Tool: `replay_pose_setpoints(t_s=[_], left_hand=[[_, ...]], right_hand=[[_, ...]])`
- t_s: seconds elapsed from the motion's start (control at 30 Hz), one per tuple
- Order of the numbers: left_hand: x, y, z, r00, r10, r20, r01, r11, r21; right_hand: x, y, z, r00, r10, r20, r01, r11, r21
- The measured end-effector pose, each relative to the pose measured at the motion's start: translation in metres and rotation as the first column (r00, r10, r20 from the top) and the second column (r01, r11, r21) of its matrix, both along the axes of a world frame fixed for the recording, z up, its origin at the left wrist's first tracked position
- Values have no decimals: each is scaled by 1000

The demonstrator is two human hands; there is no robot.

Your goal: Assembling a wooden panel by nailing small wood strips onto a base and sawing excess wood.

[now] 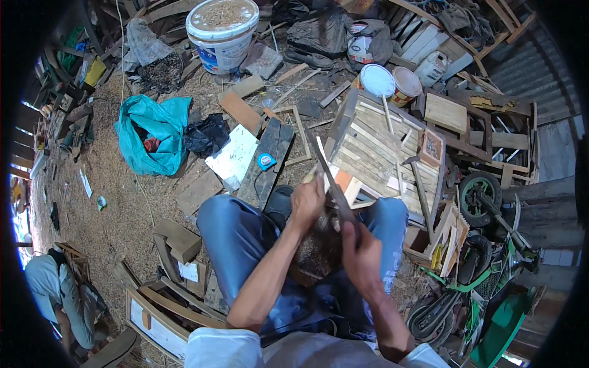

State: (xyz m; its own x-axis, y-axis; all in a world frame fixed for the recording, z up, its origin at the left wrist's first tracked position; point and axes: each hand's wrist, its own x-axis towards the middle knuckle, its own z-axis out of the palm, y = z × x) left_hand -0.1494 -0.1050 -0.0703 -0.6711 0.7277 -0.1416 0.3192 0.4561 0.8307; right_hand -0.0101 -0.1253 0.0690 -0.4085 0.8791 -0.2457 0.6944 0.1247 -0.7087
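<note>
I sit with my knees apart around a dark wooden chopping block (320, 244). My left hand (308, 199) is closed around a thin, pale wooden strip (321, 149), which stands up past my fingers. My right hand (361, 253) grips the dark handle of a machete (343, 208). Its long dark blade slants up and away to the left, right alongside the strip. Whether the blade touches the wood, I cannot tell. Just beyond my hands is a low slatted wooden surface (374, 144), with a hammer (421, 190) lying along its right side.
A blue tape measure (265, 161) lies on a dark board left of my hands. Farther left are a teal sack (150, 135) and a black plastic bag (207, 135). A white bucket (222, 46) stands at the back, a small green bike (485, 245) at right. Another person (58, 294) bends at lower left.
</note>
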Motion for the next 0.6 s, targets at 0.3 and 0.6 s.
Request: replay_pose_setpoints(t_s=[0.3,0.6], left_hand=[[-1,6,-14,998,38,58,-43,996,81],[-2,4,-6,992,25,122,-28,999,28]], right_hand=[[24,7,-69,959,-120,-256,96,990,-103],[44,-7,18,988,28,-150,-13,995,101]])
